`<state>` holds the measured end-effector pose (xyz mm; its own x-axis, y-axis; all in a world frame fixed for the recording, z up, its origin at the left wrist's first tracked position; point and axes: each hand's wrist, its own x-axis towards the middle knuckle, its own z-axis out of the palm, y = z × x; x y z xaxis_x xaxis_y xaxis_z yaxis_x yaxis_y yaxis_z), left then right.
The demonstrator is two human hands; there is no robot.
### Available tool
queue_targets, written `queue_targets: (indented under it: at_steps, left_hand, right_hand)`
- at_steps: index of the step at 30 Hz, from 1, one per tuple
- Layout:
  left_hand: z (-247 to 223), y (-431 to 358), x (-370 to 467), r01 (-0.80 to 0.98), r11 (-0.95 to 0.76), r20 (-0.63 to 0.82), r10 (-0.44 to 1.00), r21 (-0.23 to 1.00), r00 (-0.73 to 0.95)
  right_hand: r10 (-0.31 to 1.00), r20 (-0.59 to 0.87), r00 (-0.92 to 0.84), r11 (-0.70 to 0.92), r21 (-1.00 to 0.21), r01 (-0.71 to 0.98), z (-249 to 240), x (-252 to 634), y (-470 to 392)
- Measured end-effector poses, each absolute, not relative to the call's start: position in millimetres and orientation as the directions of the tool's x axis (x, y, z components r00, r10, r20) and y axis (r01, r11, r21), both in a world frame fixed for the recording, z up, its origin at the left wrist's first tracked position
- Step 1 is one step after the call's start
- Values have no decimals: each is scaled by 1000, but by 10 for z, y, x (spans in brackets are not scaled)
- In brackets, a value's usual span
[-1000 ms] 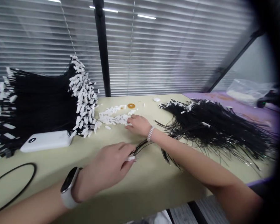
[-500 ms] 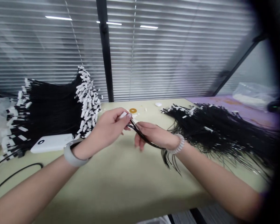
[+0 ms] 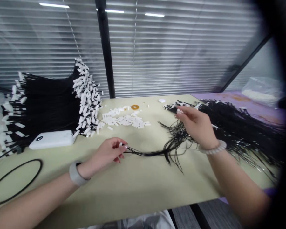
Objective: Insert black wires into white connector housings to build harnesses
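Note:
My left hand (image 3: 113, 150), with a grey band on its wrist, pinches the white-tipped end of a thin bundle of black wires (image 3: 147, 154). The bundle runs right across the table and fans out into loose ends. Farther right, my right hand (image 3: 197, 124) is closed at the near edge of a large heap of black wires (image 3: 238, 127). A small white connector (image 3: 179, 111) shows at its fingertips; whether a wire hangs from it I cannot tell. Loose white connector housings (image 3: 126, 120) lie scattered on the table beyond my left hand.
At the left stands a thick stack of black wires (image 3: 50, 105) with white connectors at both ends. A white power bank (image 3: 52, 140) with a black cable (image 3: 38, 171) lies before it. A yellow tape ring (image 3: 134, 107) and a plastic bag (image 3: 262, 90) are farther back.
My hands have moved apart: the right one has let go of the wire bundle and gone right to the heap. My left hand has lowered with the bundle, uncovering the loose white housings.

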<state>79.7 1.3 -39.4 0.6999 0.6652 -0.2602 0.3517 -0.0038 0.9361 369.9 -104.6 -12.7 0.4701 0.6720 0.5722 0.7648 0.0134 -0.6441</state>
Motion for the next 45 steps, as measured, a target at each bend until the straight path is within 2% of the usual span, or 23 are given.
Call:
queue_targets:
  at_steps: [2, 5, 8, 10, 12, 15, 18, 22, 28, 34, 37, 41, 43, 45]
  left_hand:
    - [-497, -11, 849, 352, 61, -313, 615, 934, 724]
    - [-519, -69, 919, 331, 95, -321, 594, 939, 738]
    - [-521, -129, 924, 332, 56, -303, 572, 942, 762]
    - [-544, -155, 900, 311, 37, -277, 562, 950, 779]
    - [-578, -168, 876, 291, 43, -261, 581, 956, 771]
    - [-625, -177, 855, 278, 92, -274, 618, 956, 737]
    - [-647, -191, 847, 281, 123, -295, 618, 952, 728]
    - [-639, -212, 855, 308, 128, -318, 623, 943, 715]
    - [-613, -230, 884, 356, 48, -302, 640, 933, 707]
    - [-598, -245, 872, 337, 44, -283, 651, 940, 704]
    - [-603, -241, 854, 329, 54, -283, 650, 943, 705]
    - [-605, -227, 842, 310, 144, -324, 665, 940, 673]
    - [-592, -221, 847, 305, 195, -353, 674, 932, 649]
    - [-575, -213, 855, 315, 206, -366, 686, 927, 629]
  right_hand:
    - [711, 510, 484, 165, -790, 590, -122, 3503, -950]
    - [798, 411, 440, 310, -907, 286, -107, 3067, -775]
    - [933, 199, 299, 190, -980, 62, -213, 2679, -654]
    - [963, 117, 244, 107, -993, 53, -332, 2512, -633]
    - [974, 64, 219, 56, -998, 42, -441, 2416, -650]
    - [985, -4, 170, 9, -997, -75, -540, 2357, -705]
    - [987, -19, 161, 4, -990, -141, -575, 2336, -754]
    - [975, -22, 220, 10, -989, -146, -592, 2304, -791]
    - [949, -23, 315, 16, -993, -121, -617, 2269, -803]
    - [972, 53, 231, 81, -990, -116, -651, 2255, -804]
    - [989, 39, 142, 49, -996, -68, -642, 2316, -787]
    - [994, -58, -89, -47, -992, 114, -568, 2505, -783]
    - [977, -83, -197, -22, -955, 295, -521, 2594, -797]
    - [970, -87, -227, 27, -891, 454, -487, 2647, -812]
